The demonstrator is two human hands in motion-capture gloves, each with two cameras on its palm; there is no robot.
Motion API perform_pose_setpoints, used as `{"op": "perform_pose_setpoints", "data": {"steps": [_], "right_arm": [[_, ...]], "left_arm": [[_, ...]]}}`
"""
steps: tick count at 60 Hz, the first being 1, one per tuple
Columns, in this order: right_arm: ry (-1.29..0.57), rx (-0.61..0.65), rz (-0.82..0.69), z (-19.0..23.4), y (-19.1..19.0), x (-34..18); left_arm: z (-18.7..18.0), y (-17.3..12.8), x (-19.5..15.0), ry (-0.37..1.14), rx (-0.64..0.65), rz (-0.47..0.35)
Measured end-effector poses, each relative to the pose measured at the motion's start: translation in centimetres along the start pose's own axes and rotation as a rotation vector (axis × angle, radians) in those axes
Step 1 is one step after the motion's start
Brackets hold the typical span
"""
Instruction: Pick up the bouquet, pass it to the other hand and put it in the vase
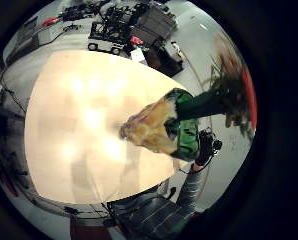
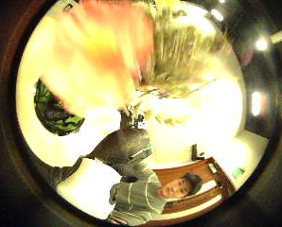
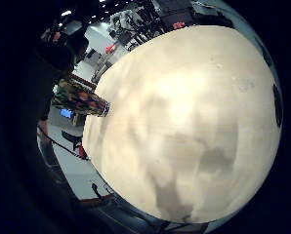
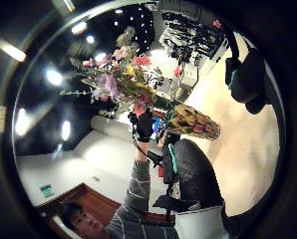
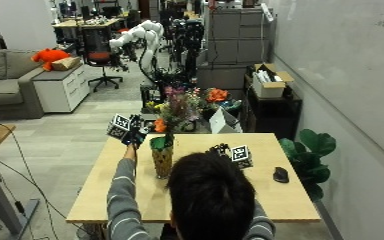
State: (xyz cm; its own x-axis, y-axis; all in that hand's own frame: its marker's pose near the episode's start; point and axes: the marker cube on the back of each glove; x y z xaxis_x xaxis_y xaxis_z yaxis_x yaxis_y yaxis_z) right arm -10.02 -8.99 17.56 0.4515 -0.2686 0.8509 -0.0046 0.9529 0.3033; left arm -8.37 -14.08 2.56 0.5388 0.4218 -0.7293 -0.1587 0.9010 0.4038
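Nearest to us, our right hand hangs over the middle of the table, just past the head; whether its fingers are straight or curled we cannot tell, though nothing shows in it. A dark mouse lies toward the table's right edge.

Further out, by the left edge, the patterned vase stands upright. Our left hand is raised beside it and grips the bouquet by the stems, whose green wrap meets the vase mouth.

We judge the bouquet light but top-heavy, with soft heads that bruise easily; the wrapped stems are the stiff part and the place to hold. The vase looks narrow and could tip if the stems drag sideways.

The right thumb side palm view shows the glove closed round the stems, which the outside view hardly resolves. The left little finger side palm view shows the green wrap entering the vase from above.
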Motion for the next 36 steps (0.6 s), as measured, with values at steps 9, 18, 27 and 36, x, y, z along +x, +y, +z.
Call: {"op": "perform_pose_setpoints", "data": {"steps": [9,18,27,36], "right_arm": [[-0.069,-0.002,-0.053,-0.7,0.7,-0.6],[-0.070,0.022,-0.066,-2.0,1.4,-0.6],[-0.069,0.019,-0.007,-2.8,2.0,-0.7],[-0.023,0.045,-0.093,-2.8,1.5,-1.2]], "left_arm": [[-3.7,2.3,-0.9,-0.002,0.123,-0.142],[-6.3,3.2,-0.5,-0.022,0.193,-0.142],[-6.1,0.7,-7.4,-0.039,0.200,-0.379],[-6.0,0.7,-7.9,-0.013,0.212,-0.384]]}}
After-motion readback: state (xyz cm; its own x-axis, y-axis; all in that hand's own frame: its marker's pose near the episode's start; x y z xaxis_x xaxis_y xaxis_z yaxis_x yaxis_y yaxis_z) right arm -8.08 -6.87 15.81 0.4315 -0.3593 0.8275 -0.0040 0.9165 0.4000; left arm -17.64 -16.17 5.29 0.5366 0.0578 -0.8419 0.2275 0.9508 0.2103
